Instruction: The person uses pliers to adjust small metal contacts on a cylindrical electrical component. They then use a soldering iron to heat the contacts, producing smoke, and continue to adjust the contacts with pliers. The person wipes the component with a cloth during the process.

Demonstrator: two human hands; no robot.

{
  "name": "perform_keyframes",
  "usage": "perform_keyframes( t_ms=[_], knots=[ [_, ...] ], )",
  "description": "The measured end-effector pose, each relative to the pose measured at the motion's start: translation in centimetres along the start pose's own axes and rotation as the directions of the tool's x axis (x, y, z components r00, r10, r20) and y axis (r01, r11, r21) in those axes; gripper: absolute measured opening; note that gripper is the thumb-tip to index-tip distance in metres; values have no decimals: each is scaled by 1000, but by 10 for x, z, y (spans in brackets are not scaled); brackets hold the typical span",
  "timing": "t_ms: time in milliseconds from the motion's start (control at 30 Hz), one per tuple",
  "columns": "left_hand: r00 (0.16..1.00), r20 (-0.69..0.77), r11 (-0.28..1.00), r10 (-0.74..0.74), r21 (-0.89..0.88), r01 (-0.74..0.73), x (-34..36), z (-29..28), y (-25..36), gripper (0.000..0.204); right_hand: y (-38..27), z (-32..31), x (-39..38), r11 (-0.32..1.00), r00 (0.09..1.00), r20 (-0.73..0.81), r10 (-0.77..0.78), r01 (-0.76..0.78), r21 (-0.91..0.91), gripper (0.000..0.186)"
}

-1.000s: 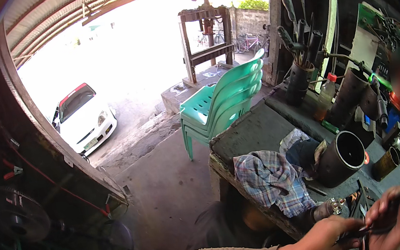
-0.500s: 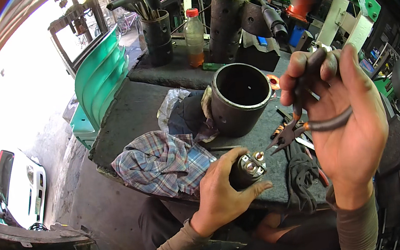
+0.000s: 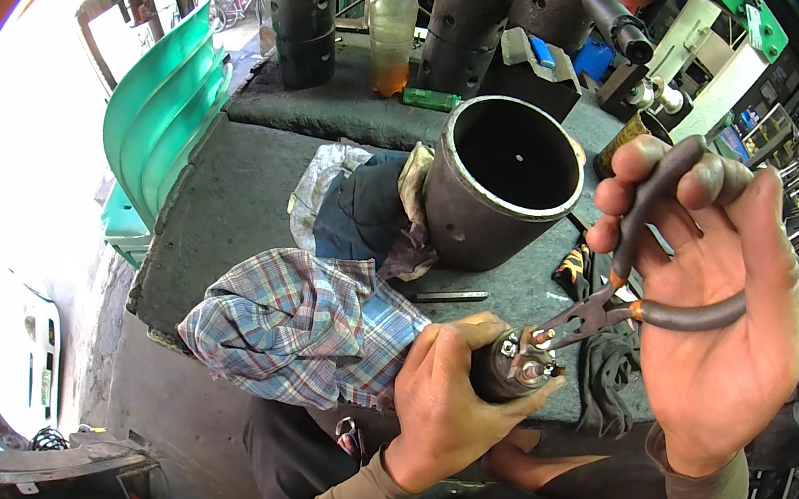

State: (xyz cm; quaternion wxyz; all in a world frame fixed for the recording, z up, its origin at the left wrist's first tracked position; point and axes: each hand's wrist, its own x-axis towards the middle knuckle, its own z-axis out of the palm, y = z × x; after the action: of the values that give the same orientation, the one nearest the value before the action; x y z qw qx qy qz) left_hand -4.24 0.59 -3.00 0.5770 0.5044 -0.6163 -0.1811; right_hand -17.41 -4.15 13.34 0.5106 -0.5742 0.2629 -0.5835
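My left hand [image 3: 444,395] is wrapped round a short black cylindrical part with metal terminal studs [image 3: 526,366] on its upper end, like a solenoid. Held over the bench's front edge, it has its studded end tilted up. In my right hand [image 3: 724,338], palm up, are needle-nose pliers [image 3: 590,317] with dark grips. The fingers curl over one handle, while the other crosses toward the thumb side. The jaw tips reach one brass-coloured stud on the part; whether they pinch it I cannot tell.
A plaid cloth [image 3: 277,316] lies left of my left hand. Behind stands a wide open steel pipe [image 3: 475,209] beside dark rags [image 3: 364,209]. A black cloth [image 3: 606,374], a red-capped bottle [image 3: 392,33] and a green chair [image 3: 159,109] are around the bench [image 3: 203,215].
The pliers have come down and left, from apart to the studs of the part. The left hand still grips the part. The whole view has shifted.
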Motion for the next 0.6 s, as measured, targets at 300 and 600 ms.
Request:
perform_keyframes(
  t_ms=[300, 600],
  knots=[
    [999, -14, 999, 31, -24, -32, -1, 2, -4, 76, -2, 0, -6, 1000, 1000, 10, -17, 17, -12, 48],
    [998, -32, 999, 48, -4, -48, -1, 5, -4, 79, -3, -6, -10, 997, 997, 75, -29, 34, -69, 45]
  ],
)
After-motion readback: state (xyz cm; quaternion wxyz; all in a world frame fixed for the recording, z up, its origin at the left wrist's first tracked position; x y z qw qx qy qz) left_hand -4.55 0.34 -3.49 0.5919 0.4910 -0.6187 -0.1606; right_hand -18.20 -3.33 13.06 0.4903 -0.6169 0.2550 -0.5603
